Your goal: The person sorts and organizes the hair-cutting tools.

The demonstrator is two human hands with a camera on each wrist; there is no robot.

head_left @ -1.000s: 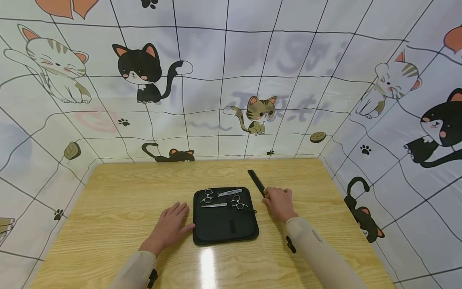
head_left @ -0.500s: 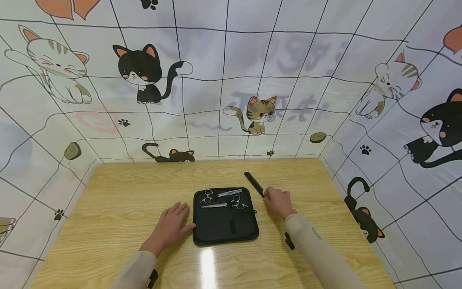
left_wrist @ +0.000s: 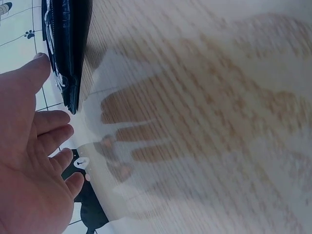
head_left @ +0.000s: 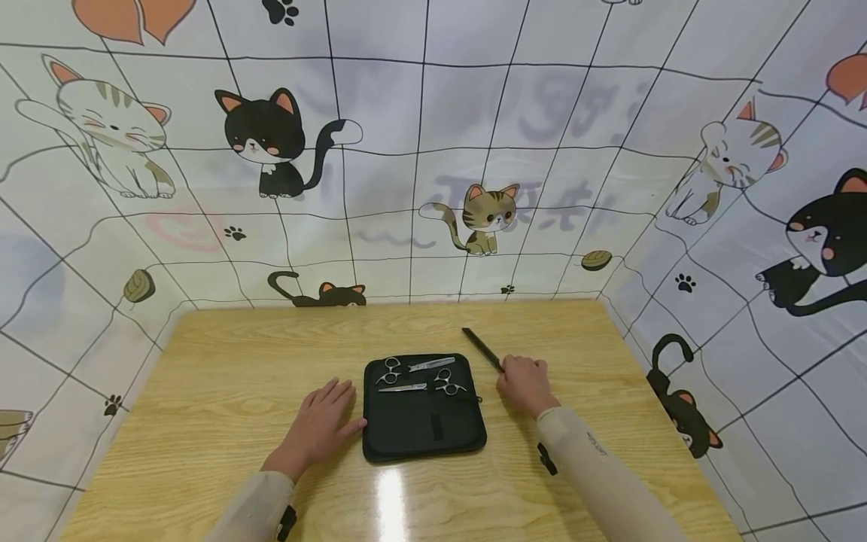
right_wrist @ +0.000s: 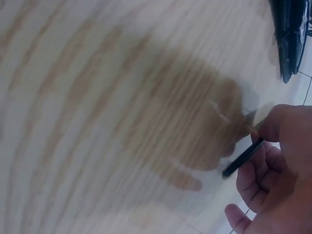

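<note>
A black zip case (head_left: 406, 433) lies in the middle of the table with two pairs of silver scissors in its upper half. The upper pair's blades (head_left: 432, 364) point right; the lower pair's blades (head_left: 403, 388) point left. Beside the case's left edge is my left hand (head_left: 317, 420), fingers spread, thumb tip right at that edge. To the right of the case, my right hand (head_left: 524, 382) pinches a black comb (head_left: 482, 348) by its near end. The comb slants away to the upper left, seen nearly edge-on. In the right wrist view its end (right_wrist: 241, 158) shows between thumb and fingers.
The light wood table (head_left: 250, 354) meets a white cloth wall (head_left: 379, 181) printed with cartoon cats at its back. Similar cloth stands along both sides. A zip pull (head_left: 479, 399) sticks out from the case's right side.
The comb has swung slightly left at its far end and turned from its flat side to a thinner, edge-on look. The left hand and case have stayed put.
</note>
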